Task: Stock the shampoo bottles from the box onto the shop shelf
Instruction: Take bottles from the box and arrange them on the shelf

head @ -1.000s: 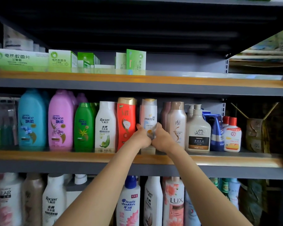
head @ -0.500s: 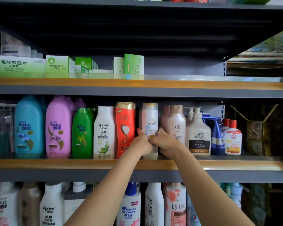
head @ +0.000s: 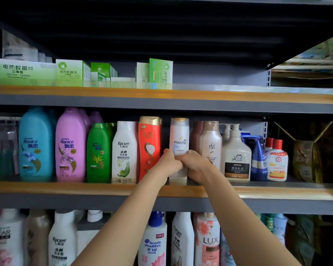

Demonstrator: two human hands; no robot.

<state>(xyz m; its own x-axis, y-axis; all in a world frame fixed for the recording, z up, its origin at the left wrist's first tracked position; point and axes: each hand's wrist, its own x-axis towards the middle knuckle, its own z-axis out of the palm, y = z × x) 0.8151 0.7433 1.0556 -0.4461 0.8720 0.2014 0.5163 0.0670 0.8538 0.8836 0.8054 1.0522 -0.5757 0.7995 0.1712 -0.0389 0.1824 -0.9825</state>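
Note:
A white Pantene shampoo bottle (head: 179, 137) with a gold cap stands upright on the middle shelf (head: 85, 187), between a red bottle (head: 149, 146) and a beige bottle (head: 210, 144). My left hand (head: 169, 164) grips its lower left side and my right hand (head: 197, 166) grips its lower right side, the two hands meeting in front of the label. The bottle's lower half is hidden behind my hands. The box is not in view.
The middle shelf also holds blue (head: 36, 143), pink (head: 70, 144), green (head: 98, 152) and white Racien (head: 124, 152) bottles at the left, a pump bottle (head: 235, 154) and small red-capped bottles (head: 277, 160) at the right. Green cartons (head: 72, 71) sit above; more bottles (head: 207, 240) stand below.
Both hands stay on the Pantene bottle, which has gone a little deeper into the row and stands straighter. The camera has tilted slightly between frames.

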